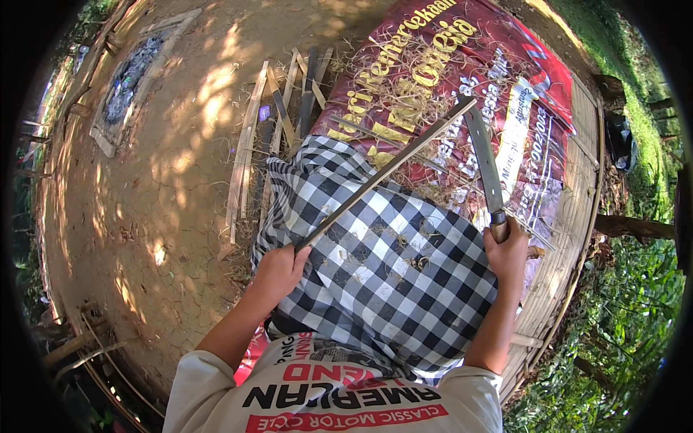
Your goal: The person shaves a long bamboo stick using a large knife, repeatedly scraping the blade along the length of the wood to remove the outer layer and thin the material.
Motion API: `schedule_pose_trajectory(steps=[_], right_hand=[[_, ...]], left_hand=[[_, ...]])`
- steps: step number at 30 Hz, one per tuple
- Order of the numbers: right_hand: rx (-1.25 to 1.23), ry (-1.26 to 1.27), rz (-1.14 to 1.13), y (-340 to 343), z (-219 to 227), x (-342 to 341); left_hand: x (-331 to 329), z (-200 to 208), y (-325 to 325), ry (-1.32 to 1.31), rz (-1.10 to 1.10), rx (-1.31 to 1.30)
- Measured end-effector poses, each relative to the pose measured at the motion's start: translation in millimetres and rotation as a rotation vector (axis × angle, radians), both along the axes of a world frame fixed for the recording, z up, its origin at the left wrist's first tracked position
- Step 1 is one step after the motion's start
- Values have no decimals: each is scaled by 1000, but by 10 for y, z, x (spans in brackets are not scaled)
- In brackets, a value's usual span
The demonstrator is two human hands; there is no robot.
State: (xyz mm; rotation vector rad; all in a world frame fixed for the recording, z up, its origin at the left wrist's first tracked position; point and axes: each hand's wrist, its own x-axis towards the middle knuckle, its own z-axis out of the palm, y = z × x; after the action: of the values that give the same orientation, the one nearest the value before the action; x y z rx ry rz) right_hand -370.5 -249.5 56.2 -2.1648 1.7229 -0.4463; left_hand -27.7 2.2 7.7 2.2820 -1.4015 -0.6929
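My left hand point(280, 273) is closed round the near end of a long, thin wooden or bamboo strip point(390, 167). The strip slants up and away to the right across my lap. In my right hand point(507, 252) is a large knife point(485, 155), gripped by its wooden handle, its long dark blade pointing away from me. The blade's far end lies close to the strip's far end; whether they touch I cannot tell. A black-and-white checked cloth point(390, 252) covers my legs, with a few curled shavings on it.
A dark red printed banner point(552, 86) strewn with thin shavings point(426, 94) lies ahead on a bamboo platform point(570, 267). Several split strips point(247, 144) lie on the bare dirt ground point(151, 238) to the left. An ash-filled pit point(133, 76) is at the far left.
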Motion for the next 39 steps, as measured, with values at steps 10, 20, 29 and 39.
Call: schedule_pose_trajectory(steps=[10,20,29,39], right_hand=[[-41,-255,-119,386,141,330],[55,-705,-267,713,223,116],[262,-1318,-476,1238,145,250],[275,-1393,-302,1577,214,540]], left_hand=[[-114,302,-147,108,36,-79],[-363,844,-530,261,-130,-103],[-559,915,-586,516,-214,-140],[-830,974,-561,801,-298,40]])
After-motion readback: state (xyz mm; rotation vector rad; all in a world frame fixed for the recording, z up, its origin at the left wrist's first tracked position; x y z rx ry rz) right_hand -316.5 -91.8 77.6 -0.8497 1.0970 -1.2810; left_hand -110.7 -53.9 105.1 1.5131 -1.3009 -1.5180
